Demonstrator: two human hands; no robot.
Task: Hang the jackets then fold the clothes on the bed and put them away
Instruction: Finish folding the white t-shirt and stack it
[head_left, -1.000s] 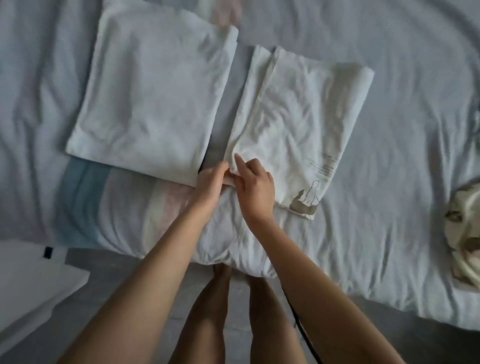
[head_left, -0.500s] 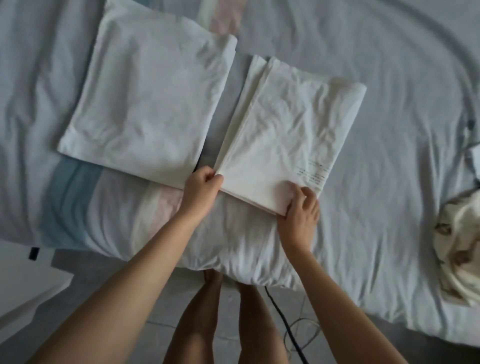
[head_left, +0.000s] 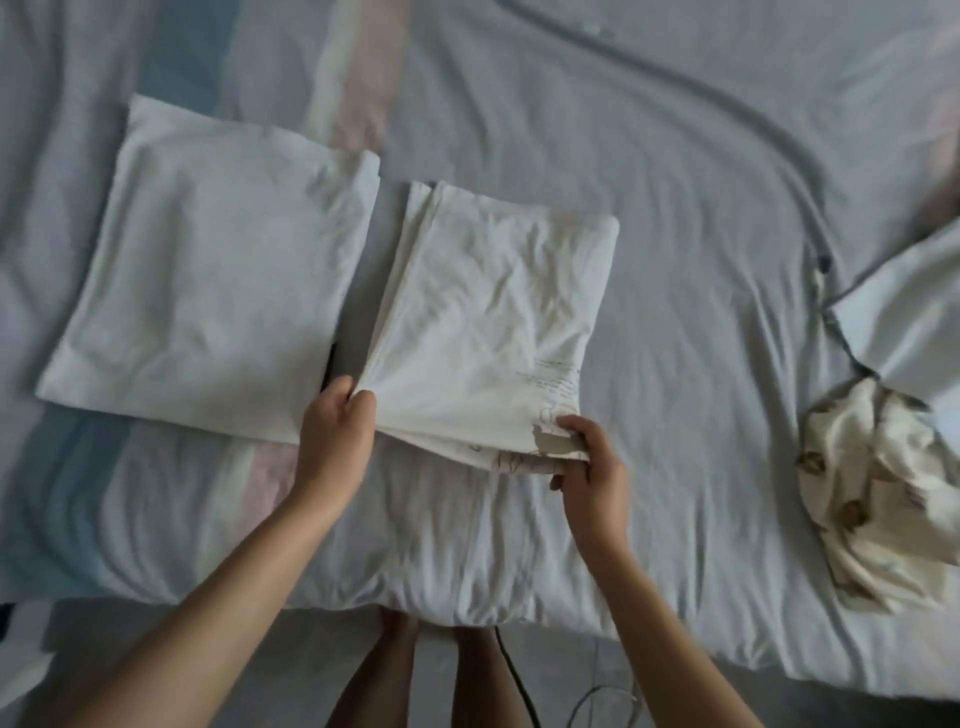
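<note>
The bed (head_left: 701, 249), under a wrinkled pale sheet, carried all items. A plain folded garment (head_left: 218, 291) lay flat at left. Just beside it, near the front edge, lay the folded white shirt (head_left: 493, 322), creased, with small text and a brown print. A crumpled cream cloth (head_left: 872, 493) sat well apart at right. The left hand (head_left: 335, 441) pinched the shirt's near left corner and the right hand (head_left: 595, 473) its printed corner.
</note>
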